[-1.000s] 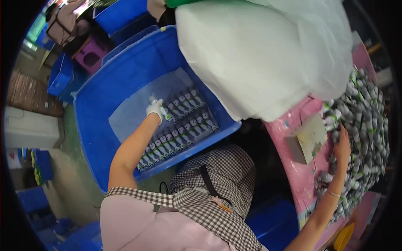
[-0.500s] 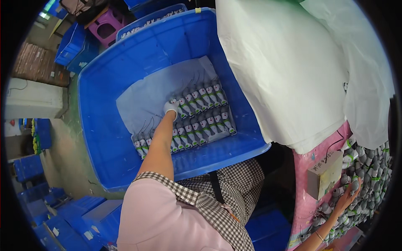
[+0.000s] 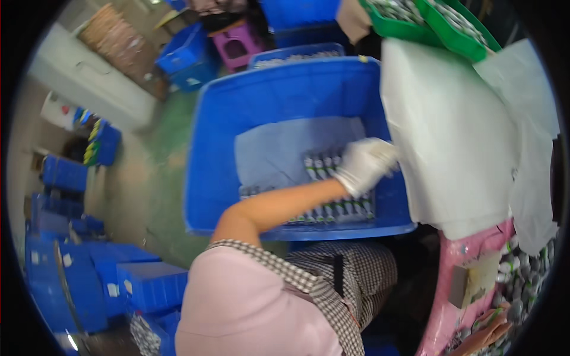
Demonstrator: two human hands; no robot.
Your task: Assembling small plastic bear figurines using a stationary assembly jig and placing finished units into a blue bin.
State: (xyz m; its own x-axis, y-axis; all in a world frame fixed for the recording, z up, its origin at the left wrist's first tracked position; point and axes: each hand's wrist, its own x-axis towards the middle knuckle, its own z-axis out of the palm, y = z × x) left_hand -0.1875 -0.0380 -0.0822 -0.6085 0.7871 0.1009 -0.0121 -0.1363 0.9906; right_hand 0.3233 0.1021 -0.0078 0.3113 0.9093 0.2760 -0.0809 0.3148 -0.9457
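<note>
My left hand [image 3: 368, 167], in a white glove, hangs over the right part of a large blue tub [image 3: 285, 98]. It is smeared by motion, so its fingers and anything in them are unclear. Below it, rows of small grey-and-white bottle-shaped pieces [image 3: 320, 166] with green bands lie on a pale sheet [image 3: 273, 139] in the tub. At the lower right, my right hand [image 3: 488, 333] is over a pile of similar loose pieces [image 3: 525, 285]. Blur hides what its fingers do.
White sheets [image 3: 451, 136] cover the tub's right side. A small box [image 3: 475, 279] sits on a pink cloth [image 3: 442, 296] beside the pile. Green trays [image 3: 451, 26] of pieces are at the far right. Blue bins [image 3: 148, 285] and a purple stool [image 3: 236, 44] stand around.
My left hand has left the row's end and moved right and up, toward the white sheets. The view has shifted, and my right hand is lower in it.
</note>
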